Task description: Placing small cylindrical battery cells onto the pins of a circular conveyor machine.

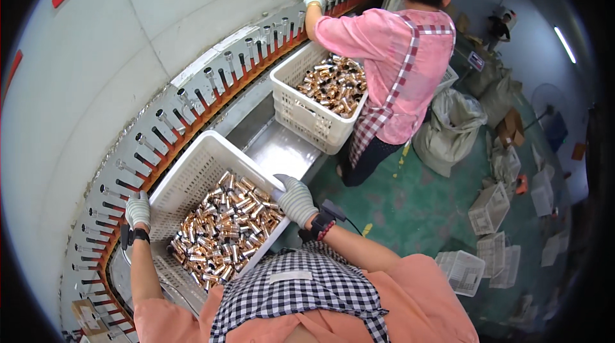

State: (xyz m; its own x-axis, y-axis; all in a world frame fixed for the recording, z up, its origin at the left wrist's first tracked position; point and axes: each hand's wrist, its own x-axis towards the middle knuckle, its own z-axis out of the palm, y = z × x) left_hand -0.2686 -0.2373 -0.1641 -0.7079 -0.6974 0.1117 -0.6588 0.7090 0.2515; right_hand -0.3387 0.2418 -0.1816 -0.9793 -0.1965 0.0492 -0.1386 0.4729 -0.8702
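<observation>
A white plastic crate (182,179) is tilted in front of me, partly filled with small copper-and-silver metal cylinders (224,231). My left hand (138,210), in a striped knit glove, is closed at the crate's left rim, close to the row of pegs. On the opposite side my right hand (297,202), gloved the same way, grips the right rim, its fingers partly hidden behind the wall. A curved line of upright pegs (172,126) on orange-red holders runs along the left; several carry shiny metal sleeves.
Beyond my crate, stacked white crates (314,118) hold more such cylinders on a metal ledge (282,149). A co-worker in pink (391,54) reaches to the pegs there. White sacks (448,131) and several crates (461,272) lie on the green floor (410,208) at right.
</observation>
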